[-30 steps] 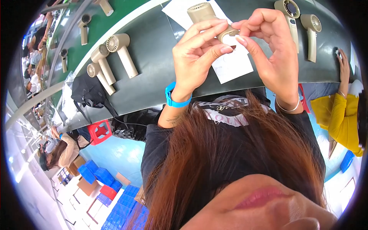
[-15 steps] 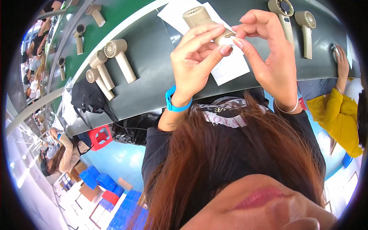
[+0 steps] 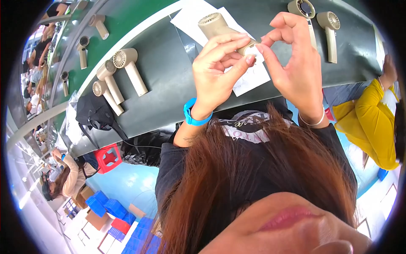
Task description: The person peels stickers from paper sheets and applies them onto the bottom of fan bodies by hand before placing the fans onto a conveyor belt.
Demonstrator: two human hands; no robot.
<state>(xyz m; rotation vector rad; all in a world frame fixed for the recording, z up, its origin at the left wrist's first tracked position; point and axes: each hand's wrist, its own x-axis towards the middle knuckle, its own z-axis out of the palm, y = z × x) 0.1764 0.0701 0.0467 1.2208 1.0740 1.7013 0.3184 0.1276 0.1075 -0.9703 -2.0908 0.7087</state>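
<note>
The left hand [image 3: 220,72] pinches the handle end of a beige fan [image 3: 222,28] between thumb and curled fingers. The right hand [image 3: 296,63] meets it there, thumb and forefinger closed on the same handle tip, other fingers arched. The fan lies between both hands, head pointing away, over a white sheet [image 3: 249,76] on the bench [image 3: 169,80]. Two fans [image 3: 317,17] lie near the bench's far right edge, three more [image 3: 116,78] at its left.

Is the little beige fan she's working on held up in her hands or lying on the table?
Held up. Both hands, left hand and right hand, pinch the handle end of the beige fan above the white sheet.
</note>
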